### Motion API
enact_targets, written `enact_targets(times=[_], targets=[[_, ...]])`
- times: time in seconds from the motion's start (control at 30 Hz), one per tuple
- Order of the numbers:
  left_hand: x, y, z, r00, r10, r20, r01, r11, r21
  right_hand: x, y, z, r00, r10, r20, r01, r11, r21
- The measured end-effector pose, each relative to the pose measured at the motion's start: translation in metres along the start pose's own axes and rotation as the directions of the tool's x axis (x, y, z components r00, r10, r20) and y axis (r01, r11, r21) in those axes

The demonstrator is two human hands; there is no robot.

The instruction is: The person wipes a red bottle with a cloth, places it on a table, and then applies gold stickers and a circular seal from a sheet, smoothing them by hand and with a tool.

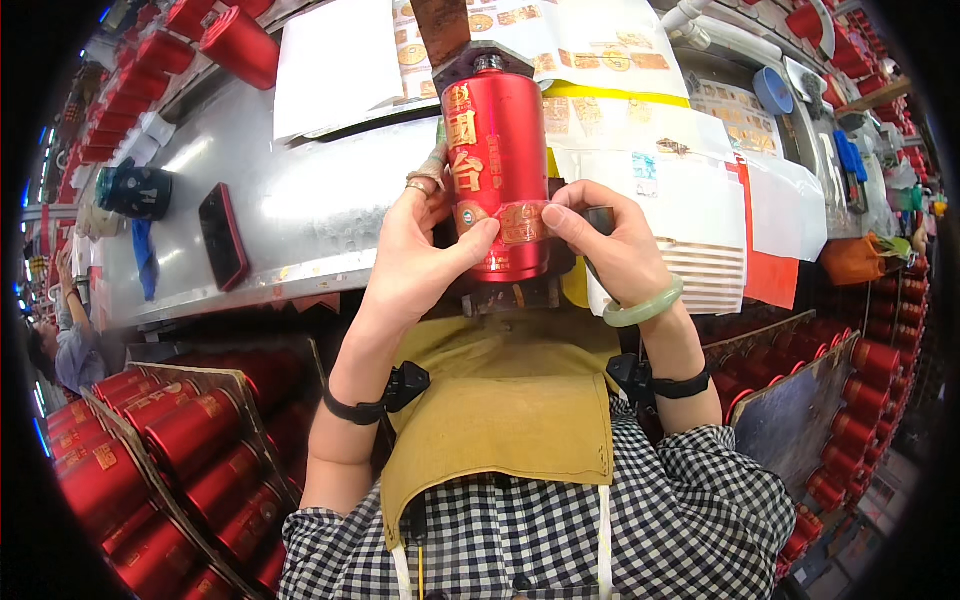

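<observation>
A red bottle [518, 130] with gold characters lies in front of me, its dark neck pointing away, against a dark metal stand [480, 58]. My left hand [425, 240] is closed around its left side, the thumb pressing near the lower front; cloth or tape wraps one finger. A gold-and-red label [521, 222] lies across the lower part of the bottle. At the label's right end, my right hand [620, 245] is closed, thumb and forefinger pinching at the edge. A dark handle [600, 222] shows behind the right thumb, seemingly tucked among those fingers; its other end is hidden.
Printed label sheets [620, 40] and white papers [650, 210] spread over the metal bench [300, 190]. A phone [223, 237] and a dark jar [135, 190] are at left. Racks of red bottles [200, 430] flank me. Another person [75, 335] is at the far left.
</observation>
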State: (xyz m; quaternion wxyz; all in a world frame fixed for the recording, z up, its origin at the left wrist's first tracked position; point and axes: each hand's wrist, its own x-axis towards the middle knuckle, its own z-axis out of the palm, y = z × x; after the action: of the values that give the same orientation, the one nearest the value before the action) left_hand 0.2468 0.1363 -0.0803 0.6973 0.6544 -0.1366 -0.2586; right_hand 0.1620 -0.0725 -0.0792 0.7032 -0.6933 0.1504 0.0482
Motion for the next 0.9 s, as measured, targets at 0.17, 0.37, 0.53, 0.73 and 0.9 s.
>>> enact_targets(times=[0.17, 0.37, 0.53, 0.73, 0.9], targets=[[-0.0020, -0.0038, -0.0009, 0.999, 0.048, -0.012, -0.048, 0.998, 0.049, -0.0006, 0.0022, 0.0048, 1.000, -0.017, -0.005, 0.017, 1.000, 0.005], [-0.0013, -0.0050, -0.0010, 0.998, 0.059, -0.021, -0.058, 0.997, 0.043, 0.0002, 0.0053, 0.0048, 0.999, -0.053, -0.009, 0.053, 0.998, 0.015], [0.0007, -0.0024, -0.0001, 0.997, 0.066, -0.027, -0.064, 0.996, 0.069, 0.0012, 0.0060, 0.0050, 0.998, -0.059, -0.009, 0.059, 0.998, 0.021], [0.0008, -0.0024, -0.0008, 0.998, 0.065, -0.018, -0.063, 0.995, 0.081, 0.0011, 0.0068, 0.0049, 0.999, -0.052, -0.016, 0.052, 0.999, 0.006], [-0.0011, -0.0011, 0.0000, 0.998, 0.060, -0.009, -0.059, 0.995, 0.085, 0.0014, 0.0053, 0.0051, 0.998, -0.053, -0.015, 0.053, 0.998, 0.018]])
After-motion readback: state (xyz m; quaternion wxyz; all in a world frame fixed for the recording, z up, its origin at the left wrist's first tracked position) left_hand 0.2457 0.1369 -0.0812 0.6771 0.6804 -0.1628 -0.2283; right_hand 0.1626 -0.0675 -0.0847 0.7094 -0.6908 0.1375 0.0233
